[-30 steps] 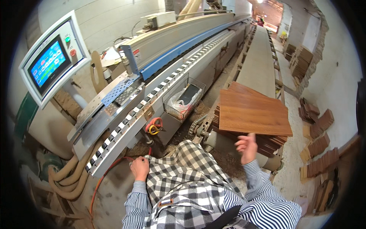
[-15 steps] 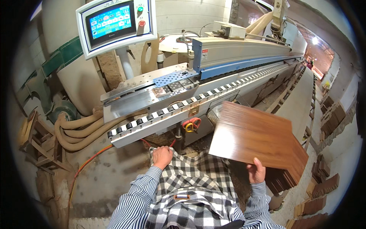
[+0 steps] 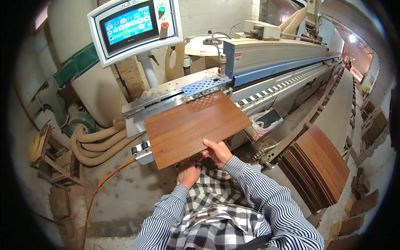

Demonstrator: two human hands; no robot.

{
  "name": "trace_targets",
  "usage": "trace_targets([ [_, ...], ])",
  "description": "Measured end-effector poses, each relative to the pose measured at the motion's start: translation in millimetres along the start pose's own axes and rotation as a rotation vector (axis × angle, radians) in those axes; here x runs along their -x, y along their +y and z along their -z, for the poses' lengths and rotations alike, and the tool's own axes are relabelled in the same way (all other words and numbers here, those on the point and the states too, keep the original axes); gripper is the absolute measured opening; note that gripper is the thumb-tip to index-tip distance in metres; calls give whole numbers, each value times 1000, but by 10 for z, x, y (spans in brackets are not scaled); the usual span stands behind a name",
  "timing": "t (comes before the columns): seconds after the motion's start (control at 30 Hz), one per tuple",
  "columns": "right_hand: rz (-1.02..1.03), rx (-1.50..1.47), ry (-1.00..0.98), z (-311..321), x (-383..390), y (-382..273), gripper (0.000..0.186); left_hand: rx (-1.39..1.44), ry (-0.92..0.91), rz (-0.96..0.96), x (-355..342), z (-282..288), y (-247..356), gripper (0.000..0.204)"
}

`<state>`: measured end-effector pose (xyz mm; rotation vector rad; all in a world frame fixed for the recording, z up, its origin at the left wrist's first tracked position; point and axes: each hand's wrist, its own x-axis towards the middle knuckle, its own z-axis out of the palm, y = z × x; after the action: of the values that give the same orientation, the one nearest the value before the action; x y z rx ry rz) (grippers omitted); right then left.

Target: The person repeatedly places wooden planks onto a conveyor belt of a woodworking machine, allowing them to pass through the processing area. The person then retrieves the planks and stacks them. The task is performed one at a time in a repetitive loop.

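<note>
While standing on a grey floor [image 3: 121,204] at a long machine [image 3: 275,57], grips the brown board [image 3: 189,129] over the roller rail [image 3: 271,89] with the right hand [image 3: 217,153], thumb on top; has the left hand [image 3: 189,175] low by the checked apron [image 3: 216,193], with fingers too hidden to tell open from closed.

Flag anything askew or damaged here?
The stack of brown boards at right looks uneven: its edges step out rather than line up, though the fisheye may exaggerate that. No damage is evident on the held board in the right hand.
</note>
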<state>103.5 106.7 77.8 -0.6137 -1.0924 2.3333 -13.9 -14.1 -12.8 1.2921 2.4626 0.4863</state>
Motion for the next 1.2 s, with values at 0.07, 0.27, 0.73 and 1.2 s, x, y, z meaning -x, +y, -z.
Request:
trace_targets([
  [0.07,-35,33,-61,-121,-185,-76,29,12,68,-37,47,82,29,27],
  [0.27,36,224,10,-285,-487,19,34,-5,140,-129,39,12,27,27],
  [0.73,45,274,21,-573,-594,249,42,-60,153,-152,5,18,57,24],
  [1.2,192,306,356,210,-546,-450,39,-40,165,-147,7,-60,90,25],
])
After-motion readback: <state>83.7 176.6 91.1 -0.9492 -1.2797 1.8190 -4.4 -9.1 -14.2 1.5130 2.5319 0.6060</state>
